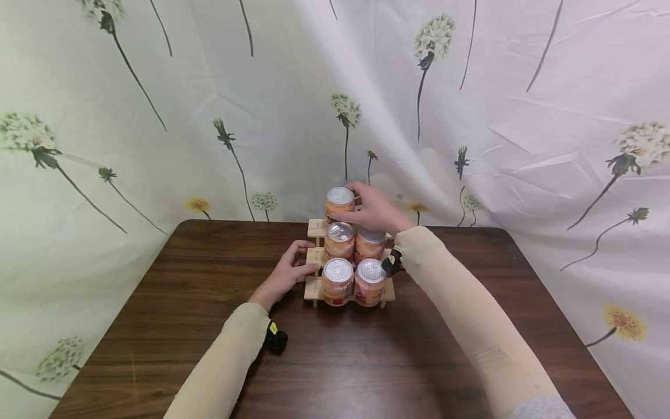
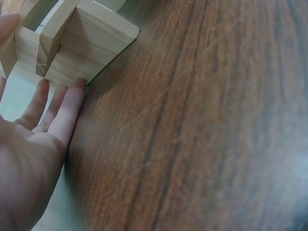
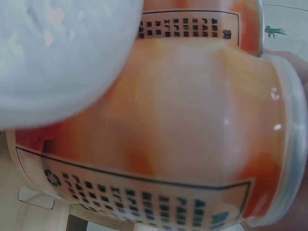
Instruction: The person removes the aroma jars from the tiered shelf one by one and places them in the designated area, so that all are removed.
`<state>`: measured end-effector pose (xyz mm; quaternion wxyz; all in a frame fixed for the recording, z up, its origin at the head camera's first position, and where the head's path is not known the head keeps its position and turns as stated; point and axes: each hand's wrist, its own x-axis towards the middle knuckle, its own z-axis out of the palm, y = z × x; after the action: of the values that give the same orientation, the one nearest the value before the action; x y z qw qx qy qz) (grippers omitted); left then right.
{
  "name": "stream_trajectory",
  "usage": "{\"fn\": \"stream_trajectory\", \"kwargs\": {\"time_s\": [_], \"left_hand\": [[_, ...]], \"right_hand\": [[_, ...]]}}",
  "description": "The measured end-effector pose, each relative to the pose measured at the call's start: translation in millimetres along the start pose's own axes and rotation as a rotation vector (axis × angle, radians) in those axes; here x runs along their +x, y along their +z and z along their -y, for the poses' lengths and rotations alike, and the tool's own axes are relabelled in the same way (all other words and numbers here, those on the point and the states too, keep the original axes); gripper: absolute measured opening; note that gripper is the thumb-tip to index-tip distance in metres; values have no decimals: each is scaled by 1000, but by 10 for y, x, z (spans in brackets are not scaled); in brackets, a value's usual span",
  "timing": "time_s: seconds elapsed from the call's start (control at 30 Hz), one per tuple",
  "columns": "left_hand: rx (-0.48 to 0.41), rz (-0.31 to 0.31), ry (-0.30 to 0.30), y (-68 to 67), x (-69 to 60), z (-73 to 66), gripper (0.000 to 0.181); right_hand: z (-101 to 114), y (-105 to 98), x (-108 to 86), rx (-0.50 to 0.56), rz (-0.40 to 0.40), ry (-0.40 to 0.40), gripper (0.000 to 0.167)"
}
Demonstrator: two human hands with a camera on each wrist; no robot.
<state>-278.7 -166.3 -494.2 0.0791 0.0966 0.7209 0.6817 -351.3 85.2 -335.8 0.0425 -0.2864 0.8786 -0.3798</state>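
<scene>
We are observing the right hand [image 1: 376,210] gripping an orange can [image 1: 340,196] between thumb and fingers at the top step of a wooden rack [image 1: 313,288]. We are noting the left hand [image 1: 285,276] resting its spread fingers against the rack's left side. We are counting four more cans [image 1: 337,284] standing on the two lower steps.

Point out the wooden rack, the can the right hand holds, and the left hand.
Wooden rack [image 2: 91,42]: left wrist view, on its side panel.
Can [image 1: 340,196]: head view, on its lid.
Left hand [image 1: 285,275]: head view, on the back of the hand.
</scene>
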Motion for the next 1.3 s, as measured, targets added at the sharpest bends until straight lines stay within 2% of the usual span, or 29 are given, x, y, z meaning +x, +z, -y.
{"fn": "stream_trajectory", "kwargs": {"time_s": [0.23, 0.53, 0.67, 0.9, 1.1, 1.3], "left_hand": [[-9, -1, 10, 8, 7, 13, 55], [1, -7, 8, 18, -4, -1, 55], [5, -8, 8, 24, -9, -11, 55], [8, -4, 9, 16, -11, -16, 55], [21, -3, 17, 1, -14, -5, 56], [20, -5, 12, 7, -20, -8, 55]], "right_hand": [[-20, -9, -12, -4, -62, 10, 66], [21, -202, -121, 60, -193, -8, 63], [-53, -295, -204, 98, -250, -23, 64], [-254, -470, -355, 187, -363, -103, 58], [-419, -604, -526, 243, -376, -48, 65], [-611, -707, -718, 242, -379, 17, 62]]}}
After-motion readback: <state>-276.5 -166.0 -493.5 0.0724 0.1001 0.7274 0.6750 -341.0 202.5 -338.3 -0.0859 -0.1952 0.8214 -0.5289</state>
